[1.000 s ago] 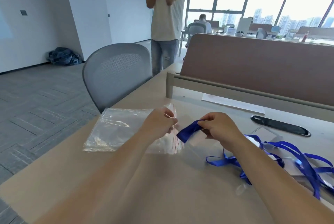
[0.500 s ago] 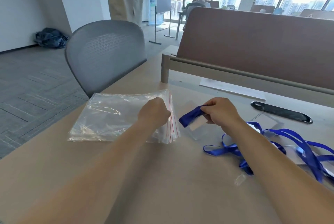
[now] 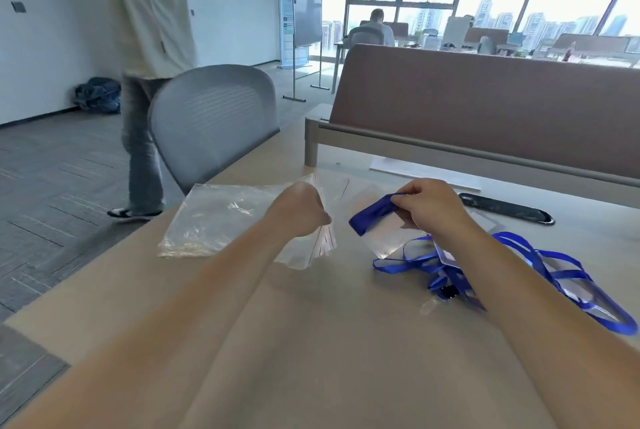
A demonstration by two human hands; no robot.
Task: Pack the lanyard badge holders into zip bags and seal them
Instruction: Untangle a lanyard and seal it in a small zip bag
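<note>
A stack of clear zip bags with red seal lines lies on the tan table. My left hand pinches the red-lined edge of a zip bag at the stack's right end. My right hand grips a clear badge holder with its folded blue lanyard, lifted just right of the bags. A tangle of more blue lanyards and badge holders lies under and to the right of my right forearm.
A grey mesh chair stands at the table's left edge. A person walks behind it. A brown desk divider runs across the back, with a white sheet and a black oval cable cover in front of it.
My left hand has lifted a bag's red-lined edge off the stack. My right hand kept the badge holder and raised it slightly. The person behind the chair walked to the left.
</note>
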